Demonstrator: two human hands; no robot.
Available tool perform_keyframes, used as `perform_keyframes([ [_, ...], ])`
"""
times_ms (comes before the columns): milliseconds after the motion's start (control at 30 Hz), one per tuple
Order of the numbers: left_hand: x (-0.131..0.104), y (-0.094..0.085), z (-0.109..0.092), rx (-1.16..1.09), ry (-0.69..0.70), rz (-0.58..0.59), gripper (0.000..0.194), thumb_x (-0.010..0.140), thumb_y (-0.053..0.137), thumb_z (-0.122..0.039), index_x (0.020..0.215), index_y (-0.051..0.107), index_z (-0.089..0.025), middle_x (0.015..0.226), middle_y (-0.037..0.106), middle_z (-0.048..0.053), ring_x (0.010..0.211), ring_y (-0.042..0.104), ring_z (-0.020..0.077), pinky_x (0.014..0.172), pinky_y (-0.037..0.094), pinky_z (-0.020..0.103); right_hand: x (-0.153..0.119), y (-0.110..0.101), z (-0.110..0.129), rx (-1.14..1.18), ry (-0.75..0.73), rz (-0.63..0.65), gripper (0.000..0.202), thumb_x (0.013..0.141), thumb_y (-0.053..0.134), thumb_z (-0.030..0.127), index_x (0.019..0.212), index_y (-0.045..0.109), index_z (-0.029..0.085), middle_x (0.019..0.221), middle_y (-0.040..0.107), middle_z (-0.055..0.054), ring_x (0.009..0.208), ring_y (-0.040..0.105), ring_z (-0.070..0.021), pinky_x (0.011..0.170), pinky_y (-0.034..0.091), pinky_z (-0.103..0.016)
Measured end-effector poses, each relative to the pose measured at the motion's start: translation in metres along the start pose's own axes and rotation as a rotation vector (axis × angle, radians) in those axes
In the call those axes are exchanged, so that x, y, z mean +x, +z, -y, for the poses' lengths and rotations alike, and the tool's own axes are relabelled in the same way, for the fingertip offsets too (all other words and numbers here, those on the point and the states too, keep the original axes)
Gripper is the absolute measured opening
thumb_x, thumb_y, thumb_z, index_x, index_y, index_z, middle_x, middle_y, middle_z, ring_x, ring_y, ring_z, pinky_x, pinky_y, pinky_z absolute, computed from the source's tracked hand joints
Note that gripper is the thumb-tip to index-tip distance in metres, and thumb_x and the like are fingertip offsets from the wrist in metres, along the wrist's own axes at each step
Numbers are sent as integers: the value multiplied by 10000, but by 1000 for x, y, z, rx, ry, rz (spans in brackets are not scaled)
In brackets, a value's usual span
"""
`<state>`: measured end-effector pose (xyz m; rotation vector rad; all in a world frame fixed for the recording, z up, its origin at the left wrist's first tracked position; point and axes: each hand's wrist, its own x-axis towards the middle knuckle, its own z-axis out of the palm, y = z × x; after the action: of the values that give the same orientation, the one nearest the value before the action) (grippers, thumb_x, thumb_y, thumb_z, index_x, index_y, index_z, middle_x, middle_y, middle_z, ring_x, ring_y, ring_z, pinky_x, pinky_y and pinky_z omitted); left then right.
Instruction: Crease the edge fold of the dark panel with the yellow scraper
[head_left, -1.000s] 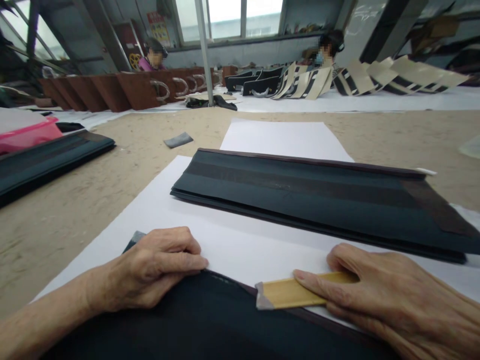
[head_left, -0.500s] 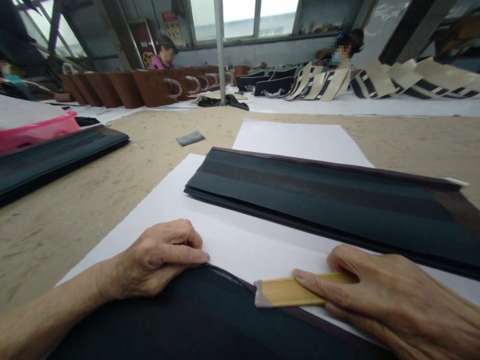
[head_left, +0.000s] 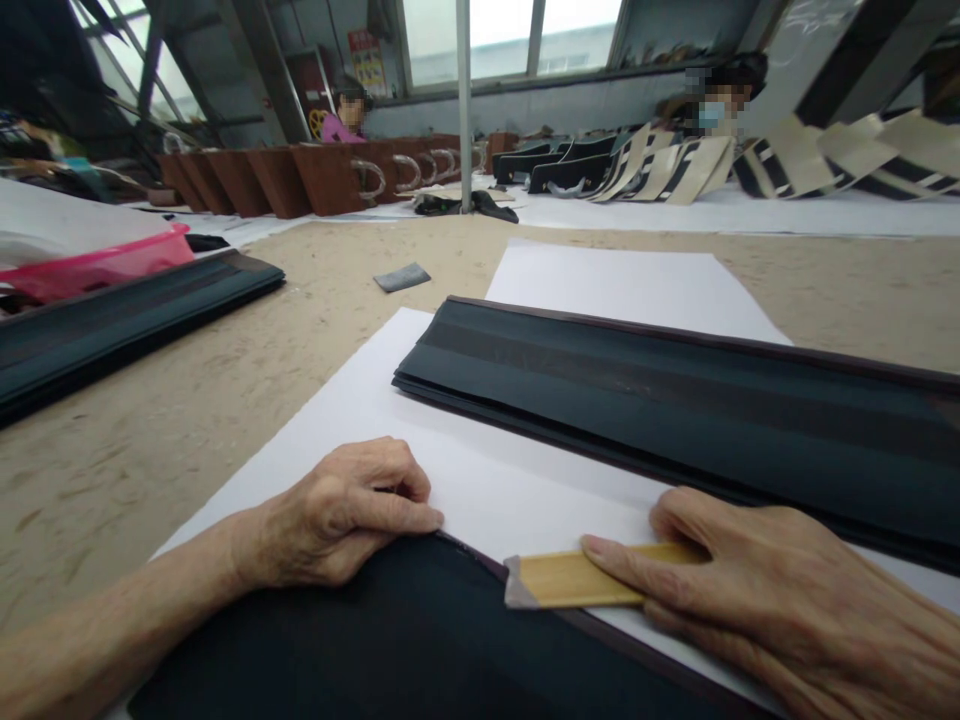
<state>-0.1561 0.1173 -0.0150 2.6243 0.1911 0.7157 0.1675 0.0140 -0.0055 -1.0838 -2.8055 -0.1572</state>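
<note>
A dark sheet (head_left: 390, 640) with a thin brownish edge lies nearest me on white paper (head_left: 502, 480). My left hand (head_left: 349, 515) is closed, pinching the sheet's far edge between thumb and fingers. In my right hand (head_left: 757, 585) is a flat, yellowish wooden strip (head_left: 570, 580) with a greyish covered tip. That tip rests on the sheet's edge, a short way right of my left fingertips. Behind both hands lies a stack of long dark panels (head_left: 645, 385) with a brown stripe.
Another dark stack (head_left: 142, 320) lies at left beside a pink basin (head_left: 112, 262). A small grey scrap (head_left: 403, 278) is on the tan table (head_left: 330, 260). Brown bag pieces (head_left: 315, 180) and cream curved pieces (head_left: 690, 170) line the back, behind a pole (head_left: 464, 110). Two people sit beyond.
The view has swung slightly left. My left fingers have come closer to the strip's tip, and less of the whitish edge line shows between them. Both grips are kept.
</note>
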Motion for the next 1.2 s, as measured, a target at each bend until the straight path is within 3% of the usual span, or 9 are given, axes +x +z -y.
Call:
perform_keyframes([
  [200, 7, -5, -5, 41, -3, 46, 283, 869, 417, -21, 1000, 623, -164, 841, 583, 70, 757, 539, 152, 688, 428, 270, 10, 0, 1, 9, -9, -7, 411, 966, 294, 234, 1341, 453, 294, 742, 497, -14, 479, 492, -100, 434, 376, -204],
  [533, 9, -4, -4, 42, 17, 26, 261, 834, 442, -12, 954, 636, -140, 828, 594, 82, 737, 534, 163, 666, 420, 293, 23, 7, 3, -8, -7, -48, 406, 920, 354, 238, 1298, 493, 291, 713, 485, -10, 454, 471, -110, 424, 330, -214],
  [933, 9, -4, -5, 36, 7, 30, 241, 830, 449, -35, 937, 640, -136, 816, 596, 83, 726, 532, 170, 662, 410, 304, 42, 8, 7, -1, -46, -117, 444, 865, 343, 136, 1259, 517, 246, 714, 494, -25, 479, 480, -122, 441, 341, -206],
  [1067, 6, -12, -4, 3, -13, 92, 239, 859, 447, -59, 986, 640, -121, 841, 600, 98, 749, 532, 177, 688, 410, 317, 42, 9, 5, -5, -60, -119, 430, 890, 329, 162, 1268, 510, 253, 714, 489, -20, 454, 476, -110, 427, 333, -204],
  [1200, -8, -24, 2, -16, -54, 36, 251, 870, 470, -38, 1037, 633, -130, 857, 598, 97, 777, 538, 168, 703, 425, 295, 37, 15, 2, -5, -56, -64, 468, 889, 358, 185, 1340, 448, 270, 750, 490, -25, 473, 495, -114, 440, 354, -218],
])
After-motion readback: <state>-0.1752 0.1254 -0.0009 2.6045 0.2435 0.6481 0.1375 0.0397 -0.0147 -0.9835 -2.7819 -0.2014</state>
